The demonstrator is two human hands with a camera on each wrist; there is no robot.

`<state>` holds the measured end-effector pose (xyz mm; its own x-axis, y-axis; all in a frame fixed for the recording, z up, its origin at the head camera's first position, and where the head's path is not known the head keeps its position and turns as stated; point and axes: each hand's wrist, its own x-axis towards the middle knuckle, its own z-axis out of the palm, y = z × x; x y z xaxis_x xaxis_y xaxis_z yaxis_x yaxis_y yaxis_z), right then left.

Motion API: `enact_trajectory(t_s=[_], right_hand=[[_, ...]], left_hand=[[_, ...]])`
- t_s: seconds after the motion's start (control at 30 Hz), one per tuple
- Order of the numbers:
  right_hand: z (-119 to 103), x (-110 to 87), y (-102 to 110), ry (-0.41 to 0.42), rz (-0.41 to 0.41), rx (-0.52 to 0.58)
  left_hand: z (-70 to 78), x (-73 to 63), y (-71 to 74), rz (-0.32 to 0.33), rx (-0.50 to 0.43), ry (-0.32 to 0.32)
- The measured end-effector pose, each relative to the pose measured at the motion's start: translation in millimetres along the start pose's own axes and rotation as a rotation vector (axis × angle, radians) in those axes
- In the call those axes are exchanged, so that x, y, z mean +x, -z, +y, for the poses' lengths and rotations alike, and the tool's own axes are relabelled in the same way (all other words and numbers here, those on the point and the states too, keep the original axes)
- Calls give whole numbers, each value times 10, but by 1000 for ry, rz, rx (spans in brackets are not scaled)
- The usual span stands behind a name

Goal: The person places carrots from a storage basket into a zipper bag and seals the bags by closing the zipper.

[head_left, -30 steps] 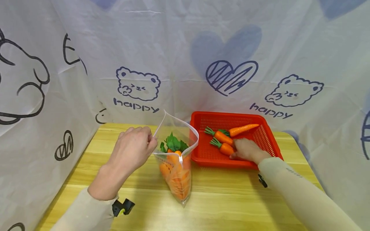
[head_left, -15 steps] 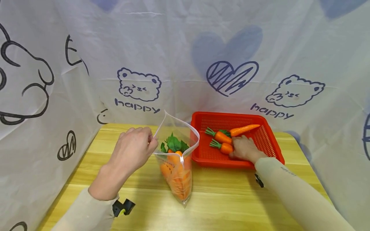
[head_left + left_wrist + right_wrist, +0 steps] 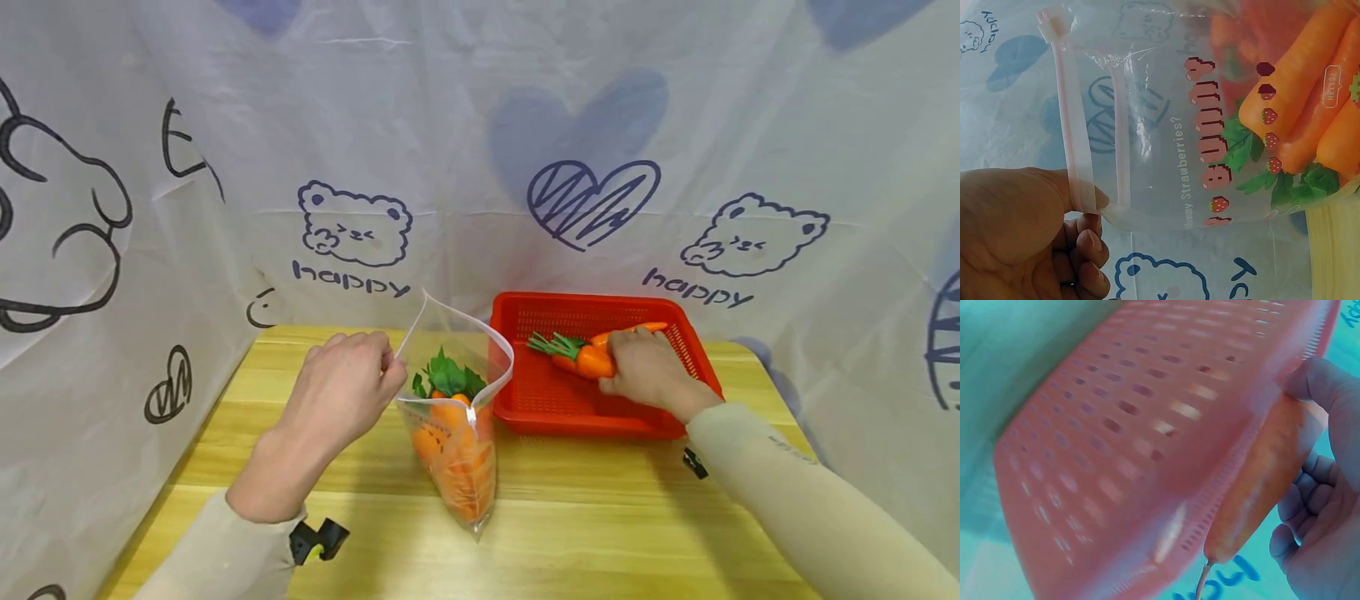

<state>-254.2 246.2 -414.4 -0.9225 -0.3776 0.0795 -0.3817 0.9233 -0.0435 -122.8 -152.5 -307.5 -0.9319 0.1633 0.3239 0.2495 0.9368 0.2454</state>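
Observation:
My left hand [image 3: 348, 379] pinches the left edge of a clear zip bag [image 3: 457, 467]; in the left wrist view thumb and fingers [image 3: 1094, 247] grip its rim beside the zip track. The bag's mouth gapes, and carrots [image 3: 1300, 69] with green leaves fill its lower part. Over at the red basket [image 3: 540, 408], my right hand [image 3: 648, 371] grips a carrot [image 3: 596, 362] whose green stalks point left. The right wrist view has this carrot [image 3: 1257, 487] held between thumb and fingers, just inside the basket wall. Another carrot [image 3: 652, 326] lies behind the right hand, partly hidden.
Beneath everything is a wooden table [image 3: 585, 517]. A white printed cloth [image 3: 465, 125] hangs behind it and along both sides. The basket's raised rim stands close to the bag's right side. A further carrot [image 3: 564, 363] lies in the basket, mostly covered by the held one.
My right hand has lifted the nearer carrot and shifted it back and slightly right, so it now overlaps the carrot behind it. The left hand and bag have stayed nearly still.

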Motion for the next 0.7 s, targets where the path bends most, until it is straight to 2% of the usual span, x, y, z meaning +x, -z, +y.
enact_trajectory(t_s=[0.2,0.43,0.7], right_hand=[[-53,-130,248,23,29,-42],[-121,-297,460,52,34,-46],[-220,-463,723,98,89,-31]], left_hand=[[18,11,15,-20,6,10],[44,26,32,-41,-4,18],[59,28,41,-35,-8,16]])
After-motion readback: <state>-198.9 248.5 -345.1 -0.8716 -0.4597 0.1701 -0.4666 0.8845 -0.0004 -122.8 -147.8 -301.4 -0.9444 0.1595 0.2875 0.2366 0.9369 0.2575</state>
